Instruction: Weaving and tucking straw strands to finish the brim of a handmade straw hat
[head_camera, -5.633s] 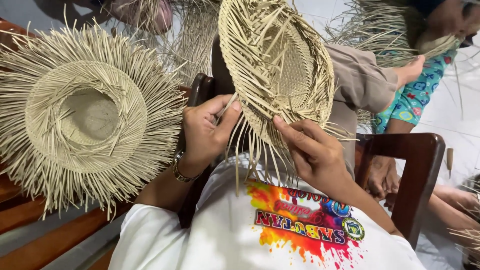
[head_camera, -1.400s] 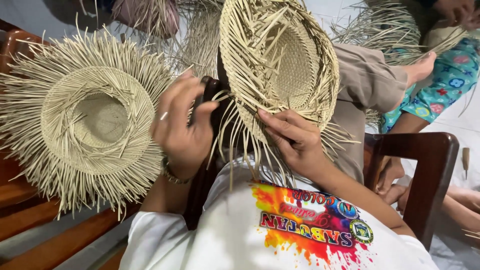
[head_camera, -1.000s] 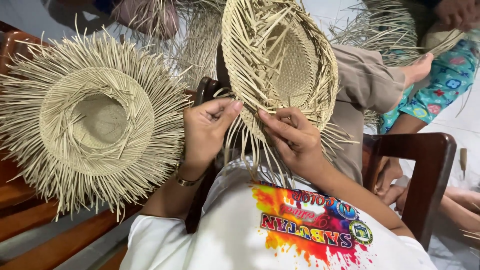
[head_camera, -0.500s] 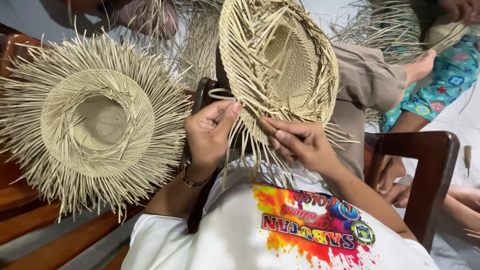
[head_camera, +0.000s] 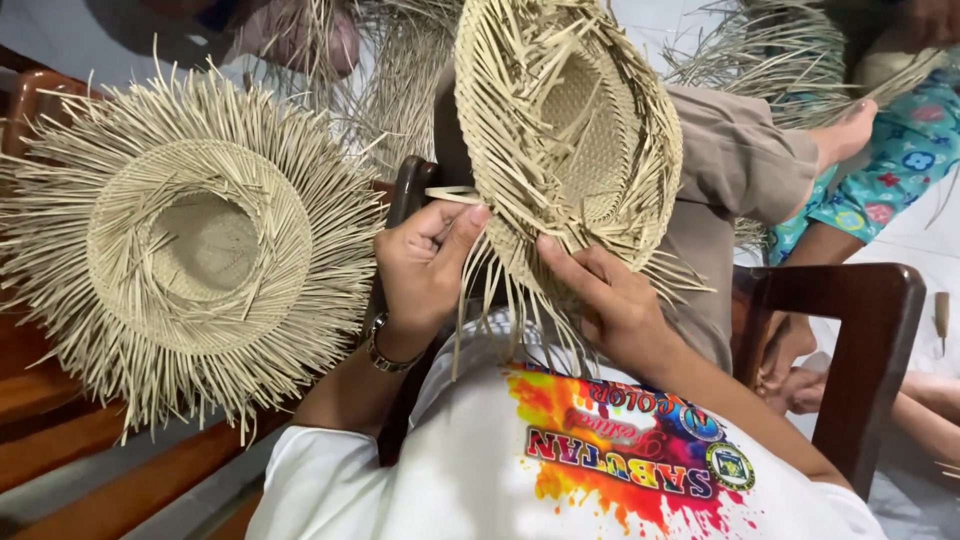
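A finished-looking straw hat lies on the wooden bench. The left hand pinches one loose strand. The right hand grips the rim of the half-woven hat, held up between them. It looks light, bendy and easy to snap; best held by the rim

Head camera looks down, close over lap
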